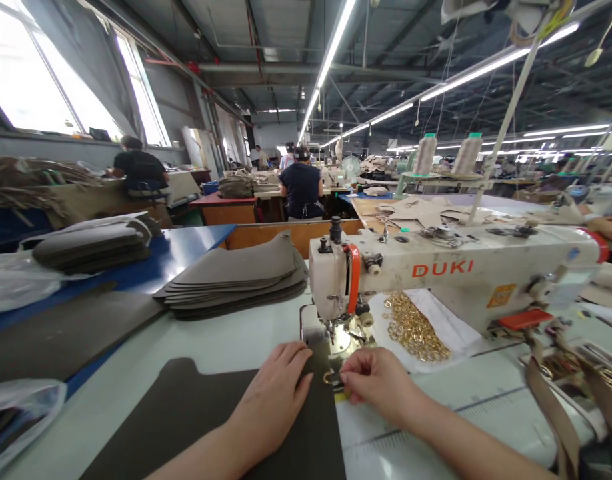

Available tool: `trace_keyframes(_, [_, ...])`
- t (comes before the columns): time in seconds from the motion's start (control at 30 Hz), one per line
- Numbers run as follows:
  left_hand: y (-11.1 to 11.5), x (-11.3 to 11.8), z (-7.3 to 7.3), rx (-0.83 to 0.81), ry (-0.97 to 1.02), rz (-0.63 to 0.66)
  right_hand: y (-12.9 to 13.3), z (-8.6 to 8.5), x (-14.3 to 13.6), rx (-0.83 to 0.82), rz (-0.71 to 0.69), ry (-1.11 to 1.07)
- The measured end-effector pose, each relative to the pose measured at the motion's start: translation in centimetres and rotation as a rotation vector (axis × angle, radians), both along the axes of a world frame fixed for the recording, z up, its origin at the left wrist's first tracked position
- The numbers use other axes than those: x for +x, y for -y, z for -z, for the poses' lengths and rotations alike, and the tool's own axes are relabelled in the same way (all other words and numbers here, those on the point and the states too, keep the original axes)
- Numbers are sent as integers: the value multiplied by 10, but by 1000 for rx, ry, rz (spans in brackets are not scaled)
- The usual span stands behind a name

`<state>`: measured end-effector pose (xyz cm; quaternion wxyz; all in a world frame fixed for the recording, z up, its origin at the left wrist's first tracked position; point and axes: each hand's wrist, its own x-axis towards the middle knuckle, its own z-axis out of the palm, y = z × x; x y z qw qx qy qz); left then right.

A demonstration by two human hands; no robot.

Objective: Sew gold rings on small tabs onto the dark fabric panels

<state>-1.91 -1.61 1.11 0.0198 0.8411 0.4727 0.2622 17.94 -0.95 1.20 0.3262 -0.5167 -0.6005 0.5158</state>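
A dark grey sheet-like panel (196, 400) lies on the table, its right edge beside the needle area of the white sewing machine (486, 293). My left hand (273, 393) rests flat on this panel with its fingers stretched toward the presser foot. Just right of the panel's edge, my right hand (379, 383) pinches a short dark strap piece; a gold ring (328, 378) shows at its left end. The fingers partly cover the strap. Behind my right hand, many loose gold rings (419, 327) are heaped on a white cloth (453, 317).
A stack of grey panels (236, 273) stands left of the machine head. Further left are another stack (93, 247) and plastic bags (21, 283) on a blue surface. Brown straps (551, 400) hang at the right. Other people (302, 183) sit at benches ahead.
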Motion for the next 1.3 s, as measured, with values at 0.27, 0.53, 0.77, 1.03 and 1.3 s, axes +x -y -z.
trace_keyframes(0.27, [9, 0, 15, 92, -8, -18, -28, -6, -18, -182, -63, 68])
trace_keyframes(0.53, [3, 9, 7, 160, 15, 183, -38, -16, -19, -239, -158, 152])
trace_keyframes(0.77, [-5, 17, 6, 192, -11, 195, -43, -16, -20, -159, -211, 257])
trace_keyframes(1.03, [-8, 22, 4, 157, -7, 177, -32, -12, -10, 212, -198, 429])
trace_keyframes(1.3, [-7, 24, 4, 167, 46, 166, -6, 5, 17, 823, -306, 577])
